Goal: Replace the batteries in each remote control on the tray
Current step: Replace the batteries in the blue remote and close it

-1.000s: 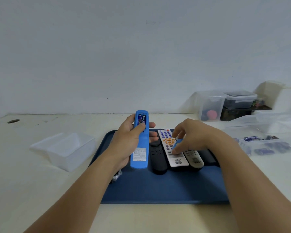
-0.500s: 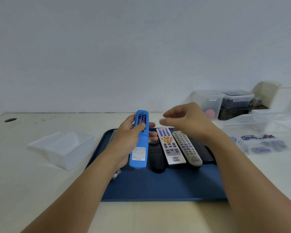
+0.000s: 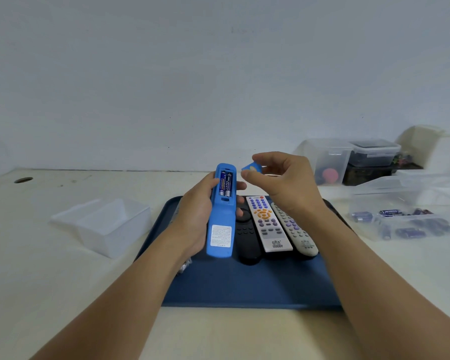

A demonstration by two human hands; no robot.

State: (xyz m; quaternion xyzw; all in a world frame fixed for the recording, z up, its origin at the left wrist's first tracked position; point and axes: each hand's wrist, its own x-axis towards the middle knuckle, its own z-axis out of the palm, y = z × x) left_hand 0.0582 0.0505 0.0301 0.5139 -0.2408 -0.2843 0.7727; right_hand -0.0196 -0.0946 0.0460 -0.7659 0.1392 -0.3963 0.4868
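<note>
blue remote [image 3: 220, 216] held back-up above tray [image 3: 244, 287] in l hand [image 3: 196, 216], compartment open w/ 2 batteries [image 3: 225, 183] inside. r hand [image 3: 283, 178] pinches blue cover [image 3: 251, 168] just beside it. black [image 3: 247, 237], white [image 3: 268, 224], grey [image 3: 294, 229] remotes lie on tray.

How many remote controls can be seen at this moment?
4. The blue remote is held in the left hand; black, white and grey remotes lie side by side on the tray. The arms may hide more.
</note>
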